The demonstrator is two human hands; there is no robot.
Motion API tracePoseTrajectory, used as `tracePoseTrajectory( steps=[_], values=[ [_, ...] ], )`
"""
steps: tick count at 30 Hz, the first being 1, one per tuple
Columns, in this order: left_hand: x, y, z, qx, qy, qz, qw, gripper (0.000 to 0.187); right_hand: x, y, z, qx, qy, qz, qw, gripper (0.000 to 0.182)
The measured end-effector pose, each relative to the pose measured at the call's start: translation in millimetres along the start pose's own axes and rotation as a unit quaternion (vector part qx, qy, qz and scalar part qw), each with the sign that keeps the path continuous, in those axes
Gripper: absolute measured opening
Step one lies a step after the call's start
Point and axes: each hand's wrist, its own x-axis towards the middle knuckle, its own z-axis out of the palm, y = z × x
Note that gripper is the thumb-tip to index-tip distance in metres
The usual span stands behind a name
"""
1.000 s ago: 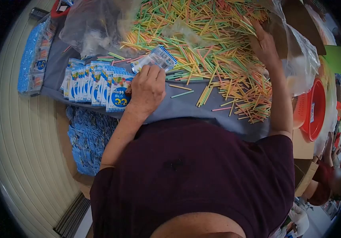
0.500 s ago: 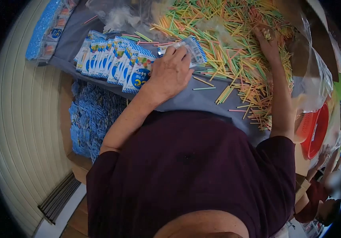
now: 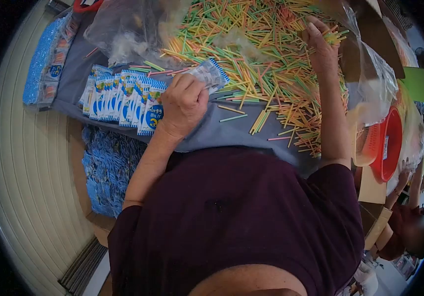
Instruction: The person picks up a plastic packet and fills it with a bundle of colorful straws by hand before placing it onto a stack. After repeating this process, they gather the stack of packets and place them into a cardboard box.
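Note:
My left hand point(image 3: 184, 104), fingers curled, grips the near end of a small blue-and-white packet point(image 3: 211, 75). At its left, several printed packets point(image 3: 123, 97) lie overlapped in a row on the grey cloth point(image 3: 222, 133). Out at the far right, my right hand point(image 3: 323, 55) is closed on a small bunch of thin coloured sticks point(image 3: 336, 36), their ends jutting beyond the fingers. Below and around it spreads a big heap of loose pink, yellow, green and orange sticks point(image 3: 266, 64).
Clear plastic point(image 3: 128, 29) lies at the back left, beside a bag of packets point(image 3: 49, 59). A carton of blue packets point(image 3: 110, 172) stands below the table edge. At right are clear plastic sheeting point(image 3: 377, 81), a red basket point(image 3: 392, 148) and another person point(image 3: 402, 227).
The camera view has shifted. My right hand has turned, and a bunch of sticks now shows clearly in its fingers. My left hand has curled tighter at the packet's near end.

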Motion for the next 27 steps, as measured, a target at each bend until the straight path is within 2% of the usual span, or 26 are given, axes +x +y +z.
tracePoseTrajectory(
  steps=[3,4,5,6,7,9,10,12,13,15,17,19,20,22,23,24,25,26,27],
  values=[
    [5.2,12.3,-2.3,0.058,0.002,-0.008,0.998,0.012,3.9,14.8,0.9,-0.009,0.014,0.033,0.999,0.027],
    [5.2,12.0,-4.4,0.058,0.000,-0.009,0.998,0.012,-0.4,26.7,0.5,-0.172,-0.014,0.076,0.982,0.028],
    [5.1,11.0,-5.7,0.043,-0.013,-0.019,0.999,0.012,-6.4,38.0,-0.7,-0.331,-0.043,0.116,0.935,0.029],
    [5.0,9.1,-6.0,0.028,-0.024,-0.029,0.999,0.013,-9.8,40.5,10.1,-0.409,-0.002,0.017,0.912,0.031],
    [6.1,4.5,-5.5,0.029,-0.021,-0.033,0.999,0.013,-6.3,34.5,11.4,-0.409,-0.007,0.015,0.912,0.031],
    [7.1,-4.1,-6.5,-0.010,-0.012,-0.035,0.999,0.016,-4.6,18.6,12.5,-0.238,-0.122,0.111,0.957,0.033],
    [7.7,-3.5,-7.0,-0.011,-0.013,-0.034,0.999,0.016,-6.1,24.0,10.1,-0.238,-0.121,0.112,0.957,0.033],
    [11.6,0.7,-7.1,0.033,0.021,0.016,0.999,0.015,-6.7,32.4,7.0,-0.345,-0.054,0.027,0.937,0.036],
    [9.9,1.9,-5.5,0.031,0.021,0.014,0.999,0.015,-6.4,29.6,7.2,-0.347,-0.055,0.027,0.936,0.036],
    [3.1,3.7,-3.7,0.076,-0.064,-0.003,0.995,0.012,-5.7,18.1,12.0,-0.294,-0.012,-0.039,0.955,0.032],
    [2.2,9.3,-10.6,0.061,-0.072,-0.012,0.995,0.012,-4.5,-12.0,19.8,-0.289,0.016,-0.007,0.957,0.033],
    [-3.1,11.4,-15.6,0.050,-0.085,-0.030,0.995,0.012,-7.0,-8.7,16.7,-0.277,0.038,0.032,0.960,0.034],
    [-2.0,6.4,-14.7,0.045,-0.090,-0.031,0.994,0.011,-4.1,2.7,5.7,-0.124,0.039,0.040,0.991,0.034],
    [1.0,-4.6,-12.2,0.045,-0.092,-0.036,0.994,0.010,0.6,-3.4,24.3,0.141,0.016,0.078,0.987,0.036],
    [3.4,-10.0,-9.1,-0.007,-0.049,-0.025,0.998,0.008,-2.6,-17.7,47.9,0.143,0.013,0.078,0.987,0.036],
    [5.4,-12.0,-6.6,-0.060,-0.006,-0.013,0.998,0.006,-9.2,-45.5,91.2,0.103,0.094,0.112,0.984,0.036],
    [8.7,-7.8,-9.0,-0.062,-0.006,-0.012,0.998,0.006,-13.2,-59.4,112.3,0.060,0.175,0.146,0.972,0.035],
    [14.5,-0.4,-15.2,-0.131,-0.005,-0.077,0.988,0.004,-12.1,-55.6,109.7,0.058,0.177,0.146,0.972,0.035],
    [19.0,4.6,-18.4,-0.197,-0.003,-0.140,0.970,0.004,-9.5,-49.1,107.6,0.330,0.009,0.134,0.934,0.037]
  ],
)
